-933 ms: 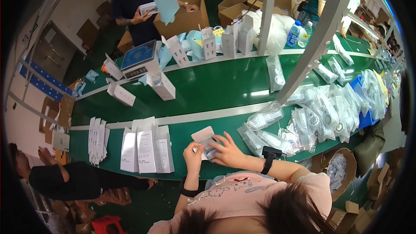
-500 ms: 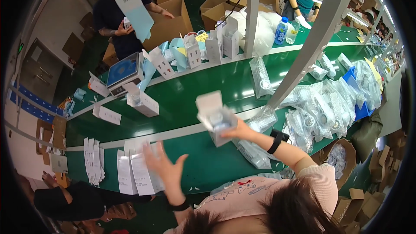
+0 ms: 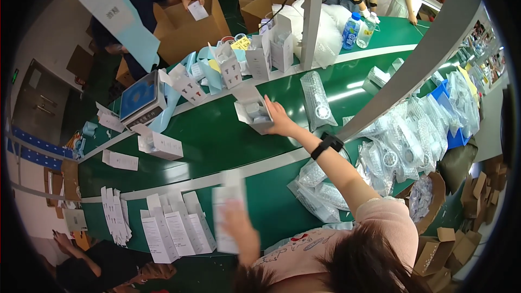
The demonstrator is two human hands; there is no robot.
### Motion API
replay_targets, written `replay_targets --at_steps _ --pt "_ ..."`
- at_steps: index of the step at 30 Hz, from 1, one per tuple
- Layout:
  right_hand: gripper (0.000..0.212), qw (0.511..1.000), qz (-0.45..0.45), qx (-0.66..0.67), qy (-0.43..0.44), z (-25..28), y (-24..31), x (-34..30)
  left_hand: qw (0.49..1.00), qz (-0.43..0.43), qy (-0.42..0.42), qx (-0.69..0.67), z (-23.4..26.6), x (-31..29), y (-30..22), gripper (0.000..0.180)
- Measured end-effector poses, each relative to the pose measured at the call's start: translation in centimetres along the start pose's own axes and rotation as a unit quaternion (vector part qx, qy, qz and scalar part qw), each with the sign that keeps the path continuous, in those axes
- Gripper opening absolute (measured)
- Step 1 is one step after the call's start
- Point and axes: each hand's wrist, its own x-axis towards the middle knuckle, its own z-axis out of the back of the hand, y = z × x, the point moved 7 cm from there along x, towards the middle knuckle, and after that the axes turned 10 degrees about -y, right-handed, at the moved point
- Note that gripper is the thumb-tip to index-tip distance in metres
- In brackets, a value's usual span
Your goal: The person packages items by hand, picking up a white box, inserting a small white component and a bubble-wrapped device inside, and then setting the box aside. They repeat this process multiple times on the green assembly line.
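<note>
My right hand (image 3: 279,120) reaches across the green conveyor and grips the side of an open white carton (image 3: 253,122). The carton's flap stands up, and something wrapped in clear plastic shows inside. Near the table's front edge my left hand (image 3: 240,225), smeared by motion, is closed round a tall white carton (image 3: 222,206) with its top flap raised. To the left of it stand several similar open cartons (image 3: 176,233) in a row. Left of those lies a stack of flattened white cartons (image 3: 115,220).
Bubble-wrapped parts (image 3: 391,154) are heaped at the right beside a blue bin (image 3: 455,125). A grey metal post (image 3: 401,70) slants over the conveyor. White cartons (image 3: 160,145) stand along the belt. A scale (image 3: 142,100) sits at the far left, with a person behind it.
My right hand has carried its carton forward and left, over the conveyor. My left hand has moved right and nearer, now with a tall carton in it, away from the row.
</note>
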Motion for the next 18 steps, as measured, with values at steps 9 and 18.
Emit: replay_targets --at_steps 9,18 --pt "0.082 0.865 -0.308 -0.322 -0.229 10.2 -12.6 1.4 0.977 0.052 0.07 -0.197 -7.6 3.2 -0.7 0.078" --pt "0.083 0.972 -0.196 -0.068 -0.107 4.4 -5.8 0.0 0.858 0.117 0.132 -0.482 -14.6 1.0 2.6 0.081"
